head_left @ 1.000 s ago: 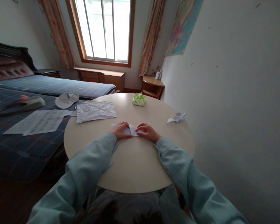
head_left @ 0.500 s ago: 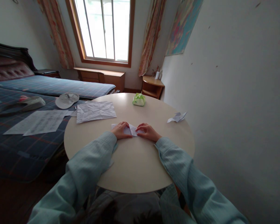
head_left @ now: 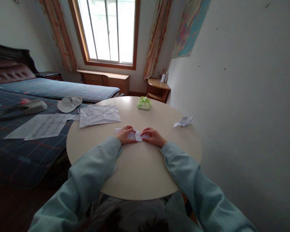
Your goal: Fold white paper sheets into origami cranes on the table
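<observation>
A small folded white paper [head_left: 137,135] lies on the round beige table [head_left: 135,174] in front of me. My left hand [head_left: 125,135] rests on its left part with fingers curled and pressing down on it. On the paper's right part sits my right hand [head_left: 152,136], fingertips pressed against a fold. Both hands cover much of the paper. Pale blue sleeves reach to both wrists.
A large creased sheet [head_left: 99,115] lies at the table's far left. A green tissue pack [head_left: 144,103] stands at the far edge, a crumpled folded paper [head_left: 183,121] at the right. A bed [head_left: 26,129] with printed sheets and a cap [head_left: 69,103] lies left. The wall is close on the right.
My left hand's fingers have shifted slightly on the paper, showing a little more of its top edge. The right hand has stayed in place.
</observation>
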The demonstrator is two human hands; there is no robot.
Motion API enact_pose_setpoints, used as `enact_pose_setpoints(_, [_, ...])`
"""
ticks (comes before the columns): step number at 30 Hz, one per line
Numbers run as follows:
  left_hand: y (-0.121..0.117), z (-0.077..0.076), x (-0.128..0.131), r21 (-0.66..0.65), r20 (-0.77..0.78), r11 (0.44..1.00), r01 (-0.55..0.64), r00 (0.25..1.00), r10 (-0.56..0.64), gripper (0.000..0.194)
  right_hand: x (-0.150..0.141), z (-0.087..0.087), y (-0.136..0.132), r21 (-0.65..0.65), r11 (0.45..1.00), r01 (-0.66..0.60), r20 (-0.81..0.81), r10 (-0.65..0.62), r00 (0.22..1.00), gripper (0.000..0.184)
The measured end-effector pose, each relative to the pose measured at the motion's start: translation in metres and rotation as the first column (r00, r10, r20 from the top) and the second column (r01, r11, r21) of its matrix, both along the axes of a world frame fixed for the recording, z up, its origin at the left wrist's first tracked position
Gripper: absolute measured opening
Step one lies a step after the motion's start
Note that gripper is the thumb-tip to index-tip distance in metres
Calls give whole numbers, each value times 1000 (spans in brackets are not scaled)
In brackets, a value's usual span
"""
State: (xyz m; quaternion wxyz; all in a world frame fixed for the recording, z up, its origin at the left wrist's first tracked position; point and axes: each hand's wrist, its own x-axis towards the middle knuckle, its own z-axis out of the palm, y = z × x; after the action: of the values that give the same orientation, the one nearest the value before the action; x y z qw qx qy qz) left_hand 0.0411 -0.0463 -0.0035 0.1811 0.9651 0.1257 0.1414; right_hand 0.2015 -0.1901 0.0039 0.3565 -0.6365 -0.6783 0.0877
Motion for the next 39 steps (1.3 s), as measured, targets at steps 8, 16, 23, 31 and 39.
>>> enact_pose_setpoints(8, [1, -1, 0, 2, 2, 998, 68, 998, -68, 57, 0, 0, 0, -13, 1000, 7, -6, -7, 1000, 20])
enact_pose_setpoints(16, [-2, 4, 1, -29, -1, 996, 87, 996, -87, 35, -1, 2, -1, -25, 1000, 19, -4, -19, 1000, 31])
enact_pose_setpoints(23, [-1, 3, 0, -13, 0, 996, 84, 996, -84, 40, -3, 1, -2, -50, 998, 27, -126, -33, 991, 44])
enact_pose_setpoints(31, [0, 0, 1, -26, 19, 996, 85, 996, -84, 44, 1, -5, 0, -19, 1000, -19, -235, 14, 972, 42])
enact_pose_setpoints(39, [0, -2, 1, 15, -4, 996, 90, 996, -90, 52, -5, -1, 0, -57, 997, -59, -502, 23, 865, 47])
